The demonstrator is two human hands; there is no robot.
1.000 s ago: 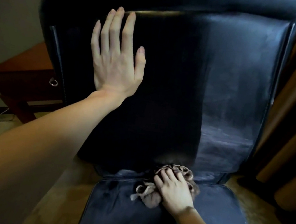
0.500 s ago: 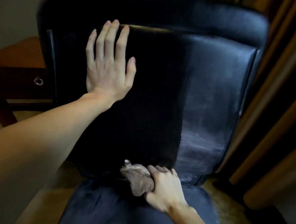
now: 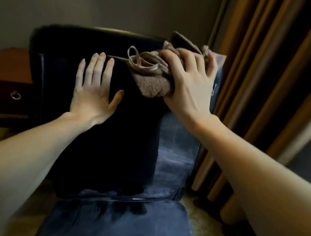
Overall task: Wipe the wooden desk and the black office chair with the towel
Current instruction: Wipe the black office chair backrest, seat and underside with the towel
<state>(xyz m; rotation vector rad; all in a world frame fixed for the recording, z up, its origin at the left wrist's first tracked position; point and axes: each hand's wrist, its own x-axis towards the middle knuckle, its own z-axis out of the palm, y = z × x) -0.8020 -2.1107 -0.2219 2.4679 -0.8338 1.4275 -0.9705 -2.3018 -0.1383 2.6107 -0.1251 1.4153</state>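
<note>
**One palm flat, one fist full**

Beyond the seat of the black office chair (image 3: 116,227), the left hand (image 3: 92,93) lies flat on its backrest, fingers straight. The right hand (image 3: 190,86) clutches the bunched brown towel (image 3: 152,77) against the backrest's upper right. The wooden desk (image 3: 5,66) stands behind, left.

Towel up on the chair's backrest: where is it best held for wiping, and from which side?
Hold the towel by its bunched bulk, not the loose hem loops trailing left. Come from the front, palm toward the backrest, as the right grip does, fingers curled over the wad; that likely keeps a thick pad on the leather. Stay right of the left grip, flat on the backrest.
</note>
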